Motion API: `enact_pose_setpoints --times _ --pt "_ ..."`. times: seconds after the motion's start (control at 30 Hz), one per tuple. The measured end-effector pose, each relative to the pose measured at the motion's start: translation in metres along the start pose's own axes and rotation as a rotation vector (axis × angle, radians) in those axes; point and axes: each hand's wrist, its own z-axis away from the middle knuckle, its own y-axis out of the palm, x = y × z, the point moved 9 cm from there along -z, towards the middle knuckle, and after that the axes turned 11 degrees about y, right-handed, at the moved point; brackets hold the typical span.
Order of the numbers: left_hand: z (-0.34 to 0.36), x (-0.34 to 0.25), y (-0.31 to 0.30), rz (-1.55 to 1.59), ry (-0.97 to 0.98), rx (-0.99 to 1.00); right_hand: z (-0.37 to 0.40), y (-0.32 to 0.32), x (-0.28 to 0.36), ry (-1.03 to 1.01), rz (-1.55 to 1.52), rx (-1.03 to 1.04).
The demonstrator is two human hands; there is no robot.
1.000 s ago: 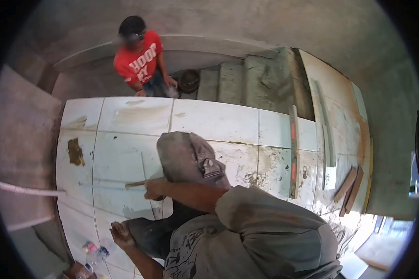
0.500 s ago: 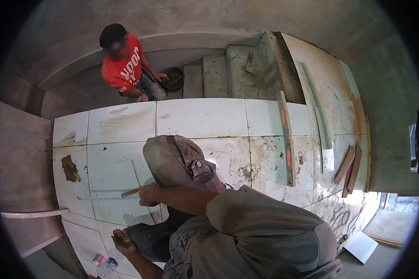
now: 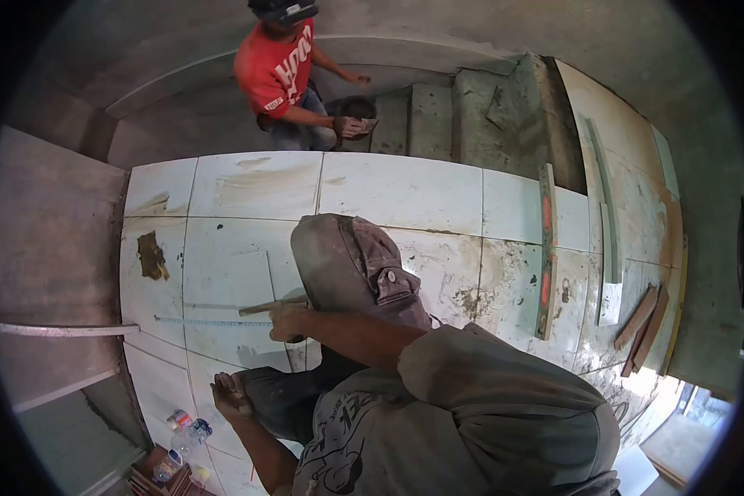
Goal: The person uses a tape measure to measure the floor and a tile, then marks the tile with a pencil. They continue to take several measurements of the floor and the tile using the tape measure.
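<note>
I crouch on a floor of large white tiles [image 3: 240, 198]. My right hand [image 3: 285, 322] is closed around a wooden pencil-like stick [image 3: 260, 307], at the end of a tape measure blade [image 3: 211, 321] that lies stretched to the left across a tile. My left hand [image 3: 227, 395] rests low by my knee, fingers flat and holding nothing. My grey cap [image 3: 351, 264] and shoulder hide part of the tiles below me.
A person in a red shirt [image 3: 277, 70] bends over a dark bucket [image 3: 351, 107] on concrete steps. A long level [image 3: 546, 248] lies on the tiles at right, near tile strips [image 3: 608, 215] and wooden slats [image 3: 641, 318]. Water bottles [image 3: 186, 430] lie at lower left. A mortar patch [image 3: 151, 255] is at left.
The person in red has moved right and reached to the bucket. My right hand stays on the stick by the tape; my left hand stays by my knee.
</note>
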Motion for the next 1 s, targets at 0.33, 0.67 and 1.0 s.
enact_pose_setpoints --times 0.33,0.67,1.0 --pt "0.006 -0.004 -0.011 -0.020 0.070 -0.122 0.005 -0.005 -0.002 0.050 0.036 0.001" --pt "0.005 -0.002 -0.013 0.085 0.055 -0.057 0.003 0.002 0.001 0.005 0.088 0.047" --pt "0.007 -0.004 -0.028 0.054 0.080 -0.234 -0.013 0.014 -0.005 0.035 0.149 0.057"
